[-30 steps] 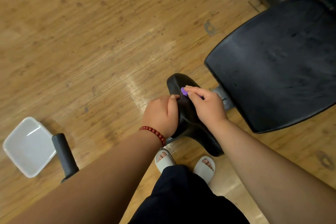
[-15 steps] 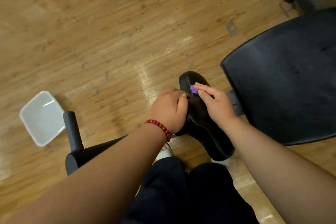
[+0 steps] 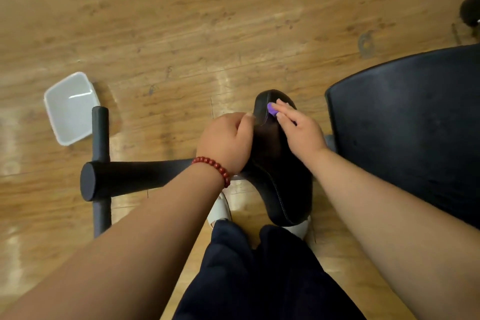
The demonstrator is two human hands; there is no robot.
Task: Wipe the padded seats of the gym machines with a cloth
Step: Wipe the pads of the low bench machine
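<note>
The person stood over a narrow black padded saddle seat (image 3: 281, 169), and the work was on its front tip. The right hand (image 3: 301, 130) pinched a small purple cloth (image 3: 271, 109) between thumb and forefinger and held it against the nose of the seat, with only a scrap of cloth showing past the fingertips. The left hand (image 3: 226, 141), with a red bead bracelet (image 3: 215, 166) at the wrist, had its fingers curled over the seat's left edge, apparently steadying it.

Judged from this, the task was under way but far from done. The cloth was at the nose, and the wider rear part of the saddle near the person's legs looked like the next area to cover. The broad black padded seat (image 3: 410, 132) just to the right carried dull smudges. Whether it had been wiped could not be told, so it probably remained to do.

A shallow white plastic tub (image 3: 68, 109) sat on the wooden plank floor (image 3: 233, 21) well to the left, touching or just beside a thin black bar (image 3: 100, 138). No object lay in it. A bright streak might have been water or only glare.
</note>
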